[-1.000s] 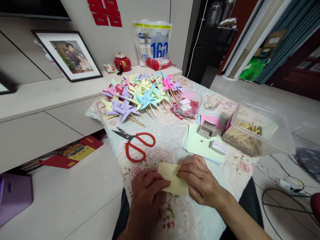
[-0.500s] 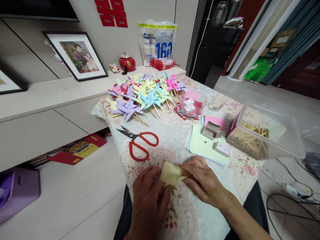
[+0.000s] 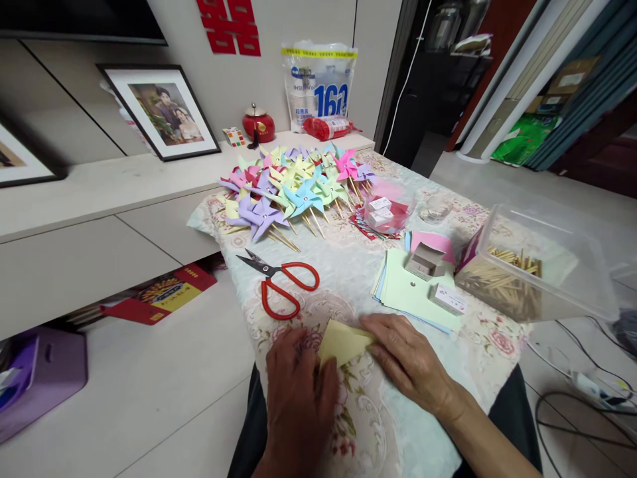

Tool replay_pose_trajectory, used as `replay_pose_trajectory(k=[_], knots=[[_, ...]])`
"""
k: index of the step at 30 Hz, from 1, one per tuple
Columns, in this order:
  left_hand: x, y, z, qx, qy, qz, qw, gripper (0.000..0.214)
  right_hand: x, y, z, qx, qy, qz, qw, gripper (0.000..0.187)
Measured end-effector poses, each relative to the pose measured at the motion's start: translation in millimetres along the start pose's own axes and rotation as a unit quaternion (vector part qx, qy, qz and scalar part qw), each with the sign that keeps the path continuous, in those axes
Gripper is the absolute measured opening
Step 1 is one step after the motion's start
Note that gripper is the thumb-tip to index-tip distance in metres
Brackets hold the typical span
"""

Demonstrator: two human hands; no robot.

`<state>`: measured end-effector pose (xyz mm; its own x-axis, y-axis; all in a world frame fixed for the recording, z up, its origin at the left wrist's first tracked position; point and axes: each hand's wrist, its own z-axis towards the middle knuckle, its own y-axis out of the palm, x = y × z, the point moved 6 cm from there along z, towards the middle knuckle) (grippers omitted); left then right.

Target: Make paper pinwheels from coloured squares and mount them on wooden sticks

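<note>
A small piece of pale yellow paper point(image 3: 343, 342), folded to a roughly triangular shape, lies low over the flowered tablecloth point(image 3: 378, 425). My left hand point(image 3: 301, 392) pinches its left corner between thumb and fingers. At the paper's right corner, my right hand point(image 3: 411, 362) grips it with thumb below and fingers above. Just beyond the left hand, scissors point(image 3: 279, 279) with red handles lie with blades slightly apart. A stack of coloured paper sheets point(image 3: 398, 285), pale green on top, is beyond the right hand, bearing a small opened box point(image 3: 424, 261) and a closed white box point(image 3: 448, 299).
Many paper pinwheels point(image 3: 298, 189) on sticks are heaped at the table's far end. A clear plastic bin point(image 3: 527, 265) with short wooden sticks stands on the right edge. A round clear container point(image 3: 391, 212) holds small boxes. Behind is a white cabinet ledge point(image 3: 144, 179).
The yellow paper has gone from a squarish, partly raised shape to a flatter triangle. Both hands stay at its two sides. The view has shifted slightly.
</note>
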<state>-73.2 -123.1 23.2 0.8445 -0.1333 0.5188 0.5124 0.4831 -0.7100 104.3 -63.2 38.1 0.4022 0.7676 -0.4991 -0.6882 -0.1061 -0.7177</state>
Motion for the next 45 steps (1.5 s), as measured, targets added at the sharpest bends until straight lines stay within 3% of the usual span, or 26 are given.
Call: replay_pose_trajectory(k=[7, 14, 22, 24, 27, 36, 45], knots=[[-4, 4.2, 1, -0.042, 0.001, 0.011, 0.999, 0.005, 3, 2, 2, -0.019, -0.001, 0.040, 0.999, 0.055], [-5, 1.6, 4, -0.061, -0.007, 0.010, 0.998, 0.006, 9, 7, 3, -0.054, 0.041, 0.042, 0.997, 0.046], [-4, 1.1, 8, -0.032, -0.014, 0.031, 0.999, 0.004, 10, 7, 4, -0.036, 0.061, 0.060, 0.996, 0.037], [-4, 1.9, 8, -0.016, -0.015, 0.042, 0.999, 0.015, 9, 7, 4, -0.035, 0.059, 0.053, 0.996, 0.035], [-1, 3.3, 6, -0.001, 0.013, 0.062, 0.998, 0.028, 9, 8, 4, -0.040, 0.056, 0.041, 0.997, 0.034], [25, 3.0, -13, 0.034, 0.182, 0.020, 0.982, 0.022, 9, 10, 2, -0.055, 0.048, 0.025, 0.997, 0.033], [27, 7.0, -27, -0.040, 0.193, 0.023, 0.980, 0.033, 1, 7, 3, -0.047, 0.016, 0.001, 0.999, 0.027]])
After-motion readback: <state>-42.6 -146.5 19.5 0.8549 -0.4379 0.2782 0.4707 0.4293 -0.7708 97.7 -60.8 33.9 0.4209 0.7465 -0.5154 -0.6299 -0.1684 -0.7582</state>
